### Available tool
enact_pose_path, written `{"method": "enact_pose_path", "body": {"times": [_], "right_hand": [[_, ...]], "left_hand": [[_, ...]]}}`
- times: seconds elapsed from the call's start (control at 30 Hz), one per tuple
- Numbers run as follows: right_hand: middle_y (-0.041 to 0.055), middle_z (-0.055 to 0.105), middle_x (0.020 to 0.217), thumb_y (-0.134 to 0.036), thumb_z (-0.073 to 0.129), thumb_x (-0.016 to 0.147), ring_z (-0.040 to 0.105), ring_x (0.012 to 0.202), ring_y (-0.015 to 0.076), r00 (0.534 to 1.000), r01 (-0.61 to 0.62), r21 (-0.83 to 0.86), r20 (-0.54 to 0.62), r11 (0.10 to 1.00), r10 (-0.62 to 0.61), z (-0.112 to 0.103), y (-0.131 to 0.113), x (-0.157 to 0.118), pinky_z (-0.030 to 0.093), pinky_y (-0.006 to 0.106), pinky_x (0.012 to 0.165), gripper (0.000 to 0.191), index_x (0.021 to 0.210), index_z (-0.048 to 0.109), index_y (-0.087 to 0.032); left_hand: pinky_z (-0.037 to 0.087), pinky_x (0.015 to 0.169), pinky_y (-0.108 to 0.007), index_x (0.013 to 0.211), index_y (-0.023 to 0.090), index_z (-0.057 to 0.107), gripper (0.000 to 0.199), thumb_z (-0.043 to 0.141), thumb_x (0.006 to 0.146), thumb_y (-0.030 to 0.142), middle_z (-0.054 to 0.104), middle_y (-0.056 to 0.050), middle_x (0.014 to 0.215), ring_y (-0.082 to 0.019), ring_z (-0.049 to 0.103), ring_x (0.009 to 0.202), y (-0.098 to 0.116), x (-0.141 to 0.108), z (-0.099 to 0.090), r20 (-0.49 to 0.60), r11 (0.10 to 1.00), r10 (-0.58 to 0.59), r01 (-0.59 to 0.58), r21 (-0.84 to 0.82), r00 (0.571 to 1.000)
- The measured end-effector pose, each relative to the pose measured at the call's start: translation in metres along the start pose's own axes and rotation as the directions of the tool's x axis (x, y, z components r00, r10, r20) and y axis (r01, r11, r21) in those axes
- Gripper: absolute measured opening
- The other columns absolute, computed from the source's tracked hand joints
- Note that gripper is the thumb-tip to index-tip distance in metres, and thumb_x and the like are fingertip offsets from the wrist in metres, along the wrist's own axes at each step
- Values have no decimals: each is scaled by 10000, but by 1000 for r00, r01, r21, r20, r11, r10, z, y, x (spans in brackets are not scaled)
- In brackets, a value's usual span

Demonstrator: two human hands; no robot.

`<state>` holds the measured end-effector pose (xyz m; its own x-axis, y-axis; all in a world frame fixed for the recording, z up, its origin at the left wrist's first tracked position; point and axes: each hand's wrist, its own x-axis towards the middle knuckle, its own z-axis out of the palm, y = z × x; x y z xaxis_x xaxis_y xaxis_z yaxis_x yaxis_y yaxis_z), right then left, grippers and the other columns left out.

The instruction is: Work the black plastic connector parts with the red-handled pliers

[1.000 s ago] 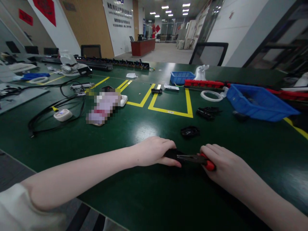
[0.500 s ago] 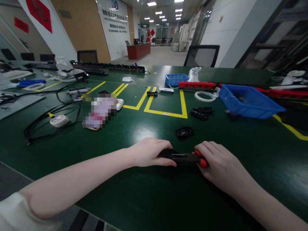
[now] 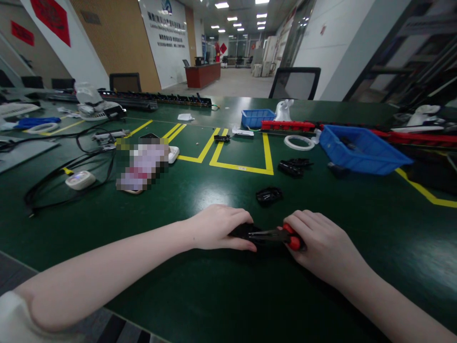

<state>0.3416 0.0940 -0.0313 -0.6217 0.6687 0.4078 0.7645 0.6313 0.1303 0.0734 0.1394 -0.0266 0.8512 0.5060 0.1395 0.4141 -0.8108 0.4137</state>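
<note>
My left hand [image 3: 223, 228] is closed around a black part [image 3: 240, 232] low over the green table, its thumb and fingers on either side. Most of that part is covered by the hand, so its kind does not show. My right hand [image 3: 317, 238] grips red-handled pliers [image 3: 269, 235], whose long thin jaws point left and meet the black part at my left fingertips. Just beyond the hands lies another black plastic piece [image 3: 269, 196]. Farther back rests a small pile of black parts [image 3: 295, 166].
A blue bin [image 3: 364, 155] stands at right, with a smaller blue bin [image 3: 257, 117] farther back. A white ring [image 3: 299, 143] lies between them. At left are a blurred-out phone [image 3: 143, 166], a white device [image 3: 80, 180] and black cables [image 3: 46, 202]. Yellow tape [image 3: 243, 168] marks the green table [image 3: 200, 295].
The pliers have turned slightly in my right hand, and more of their red handles shows. Their jaws now reach the black part at another angle. The whole view has shifted a little.
</note>
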Motion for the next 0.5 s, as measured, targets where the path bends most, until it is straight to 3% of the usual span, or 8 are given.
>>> {"method": "enact_pose_path", "body": {"times": [0.5], "right_hand": [[64,652,819,-110,571,773,576,713,204,995,-28,14,91,1000,26,-4,-3,2,432,315,649,116,846,596,-197]], "left_hand": [[442,675,-272,1070,168,621,437,628,946,588,717,-36,937,-201,697,830,0,0,-1,13,1000,2,-2,3,1000]]}}
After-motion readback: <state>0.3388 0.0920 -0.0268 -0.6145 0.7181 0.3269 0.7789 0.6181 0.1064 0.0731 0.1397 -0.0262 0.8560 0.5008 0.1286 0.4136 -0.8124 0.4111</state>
